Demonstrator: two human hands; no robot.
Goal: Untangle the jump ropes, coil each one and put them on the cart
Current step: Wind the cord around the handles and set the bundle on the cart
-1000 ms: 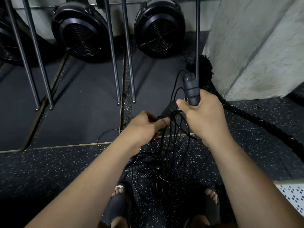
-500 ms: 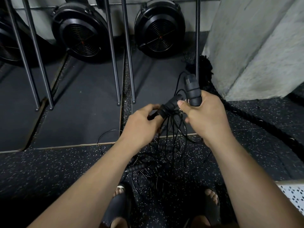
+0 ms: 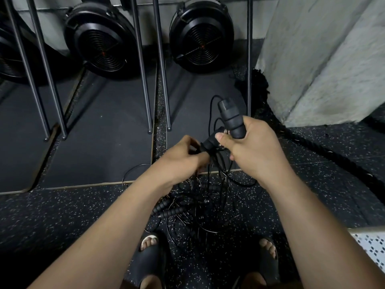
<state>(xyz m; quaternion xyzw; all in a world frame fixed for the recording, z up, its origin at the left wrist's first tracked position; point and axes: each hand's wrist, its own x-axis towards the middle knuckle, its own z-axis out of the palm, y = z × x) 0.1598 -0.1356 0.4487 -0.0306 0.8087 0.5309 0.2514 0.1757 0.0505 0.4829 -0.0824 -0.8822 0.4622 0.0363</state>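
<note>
My right hand grips an upright black ribbed jump-rope handle, thumb across its lower end. My left hand holds a second black handle that lies slanted just left of the first, its fingers curled around the lower end. Thin black cords hang from both handles into a tangled heap of ropes on the speckled floor between my feet. Two more ribbed handles lie in that heap. My forearms hide part of the tangle.
Two black fan wheels stand against the far wall behind slanted metal rails. A concrete pillar rises at right, with a thick black battle rope along the floor. A white perforated cart corner shows at right.
My left hand rose from the cords and took hold of the second handle beside my right hand. The right hand kept its handle, nearly still.
</note>
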